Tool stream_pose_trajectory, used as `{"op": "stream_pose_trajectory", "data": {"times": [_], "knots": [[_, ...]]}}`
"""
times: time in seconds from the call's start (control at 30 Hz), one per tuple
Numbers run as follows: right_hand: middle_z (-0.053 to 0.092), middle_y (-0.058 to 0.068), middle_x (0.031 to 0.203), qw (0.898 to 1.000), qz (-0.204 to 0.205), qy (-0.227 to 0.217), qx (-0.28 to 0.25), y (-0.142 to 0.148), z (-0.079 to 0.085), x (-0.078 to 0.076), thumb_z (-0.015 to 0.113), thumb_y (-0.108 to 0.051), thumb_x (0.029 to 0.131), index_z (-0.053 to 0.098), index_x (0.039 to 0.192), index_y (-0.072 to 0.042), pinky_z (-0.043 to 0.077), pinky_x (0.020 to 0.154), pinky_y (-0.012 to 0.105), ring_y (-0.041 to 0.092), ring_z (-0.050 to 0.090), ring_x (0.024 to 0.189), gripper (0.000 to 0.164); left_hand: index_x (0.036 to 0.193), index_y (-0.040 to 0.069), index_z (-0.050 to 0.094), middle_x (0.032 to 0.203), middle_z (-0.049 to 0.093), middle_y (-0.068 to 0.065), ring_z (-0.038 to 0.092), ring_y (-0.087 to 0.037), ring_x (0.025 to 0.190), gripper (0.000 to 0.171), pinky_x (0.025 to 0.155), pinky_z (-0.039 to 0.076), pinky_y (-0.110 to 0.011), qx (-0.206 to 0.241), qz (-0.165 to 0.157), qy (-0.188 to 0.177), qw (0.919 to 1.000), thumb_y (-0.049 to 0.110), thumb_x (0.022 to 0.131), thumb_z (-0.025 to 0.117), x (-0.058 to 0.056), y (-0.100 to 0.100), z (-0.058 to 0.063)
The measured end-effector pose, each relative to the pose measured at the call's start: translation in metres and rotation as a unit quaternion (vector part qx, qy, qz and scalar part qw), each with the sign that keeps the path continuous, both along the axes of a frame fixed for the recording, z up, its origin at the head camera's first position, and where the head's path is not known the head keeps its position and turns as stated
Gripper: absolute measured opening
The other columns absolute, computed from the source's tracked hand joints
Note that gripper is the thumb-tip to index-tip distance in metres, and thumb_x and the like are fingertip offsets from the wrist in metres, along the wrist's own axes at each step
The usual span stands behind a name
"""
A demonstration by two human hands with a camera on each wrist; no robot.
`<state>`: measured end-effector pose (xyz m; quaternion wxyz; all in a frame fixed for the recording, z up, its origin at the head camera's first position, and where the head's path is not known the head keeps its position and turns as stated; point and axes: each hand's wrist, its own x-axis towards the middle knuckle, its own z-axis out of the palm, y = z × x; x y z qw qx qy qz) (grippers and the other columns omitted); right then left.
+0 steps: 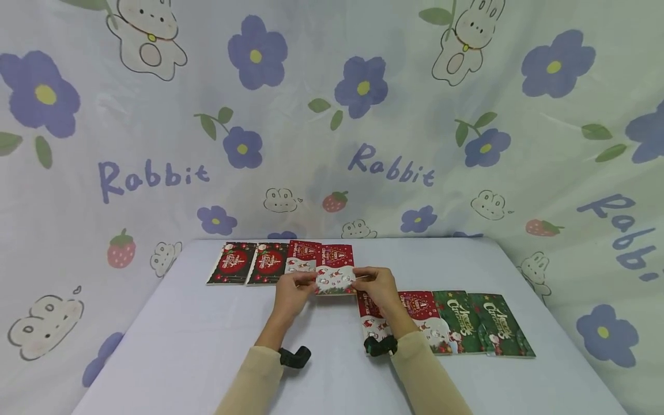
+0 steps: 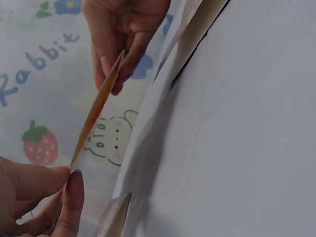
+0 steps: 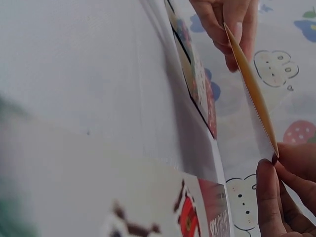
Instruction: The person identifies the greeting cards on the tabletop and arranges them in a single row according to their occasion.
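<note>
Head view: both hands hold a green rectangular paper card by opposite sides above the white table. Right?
The colour is wrong: the head view shows a red-and-white rectangular paper card. The left hand and right hand do hold it by opposite sides above the white table.

I observe left hand (image 1: 294, 293) and right hand (image 1: 377, 285) pinching, roughly level, sleeved forearms (image 1: 254, 369) extended forward, remaining fingers (image 2: 44, 217) apparently curled

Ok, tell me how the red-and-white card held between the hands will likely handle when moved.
The red-and-white card is probably fairly stiff: pinched at its sides by the left hand and right hand, it spans between them without sagging much. It looks light, given its thin edge in the wrist views. Being flat, it should slide, not roll.
</note>
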<state>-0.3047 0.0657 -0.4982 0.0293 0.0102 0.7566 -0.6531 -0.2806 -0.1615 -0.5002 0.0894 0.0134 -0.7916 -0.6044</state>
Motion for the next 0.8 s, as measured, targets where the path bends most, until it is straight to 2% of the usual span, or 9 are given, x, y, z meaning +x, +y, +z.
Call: {"op": "stream_pose_trajectory", "data": {"times": [0.2,0.3,0.53,0.8], "knots": [[0.076,0.009,0.104,0.999,-0.012,0.017,0.034,-0.003,0.004,-0.006,0.082,0.0,0.089,0.08,0.117,-0.005,0.06,0.082,0.031,0.02,0.07,0.095,0.029,0.11,-0.004,0.079,0.105,0.074,-0.018,0.072,-0.025,0.087,0.024,0.071,0.059,-0.026,-0.042,0.01,0.035,0.9984,-0.012,0.087,0.076,-0.01,0.003,0.0],[0.077,0.009,0.099,0.998,-0.016,0.025,0.06,-0.006,0.007,-0.012,0.084,-0.002,0.088,0.08,0.115,-0.005,0.059,0.081,0.035,0.022,0.071,0.094,0.027,0.109,-0.003,0.08,0.103,0.076,-0.018,0.074,-0.026,0.087,0.024,0.07,0.061,-0.029,-0.062,0.022,0.038,0.9971,-0.011,0.086,0.078,-0.018,0.004,0.001],[0.075,0.011,0.107,0.996,-0.034,0.017,0.084,-0.01,0.014,-0.03,0.084,-0.001,0.087,0.08,0.113,-0.004,0.058,0.082,0.035,0.022,0.071,0.093,0.026,0.106,-0.004,0.08,0.097,0.077,-0.018,0.075,-0.031,0.088,0.022,0.072,0.063,-0.038,-0.099,0.029,0.05,0.9934,-0.011,0.085,0.077,-0.036,0.008,0.007],[0.076,0.014,0.107,0.989,-0.047,0.009,0.141,-0.014,0.018,-0.047,0.085,0.002,0.083,0.08,0.107,-0.001,0.059,0.08,0.036,0.025,0.072,0.09,0.025,0.107,-0.003,0.08,0.096,0.076,-0.014,0.072,-0.026,0.088,0.021,0.072,0.061,-0.036,-0.148,0.025,0.012,0.9886,-0.007,0.086,0.081,-0.053,0.012,0.009]]}}
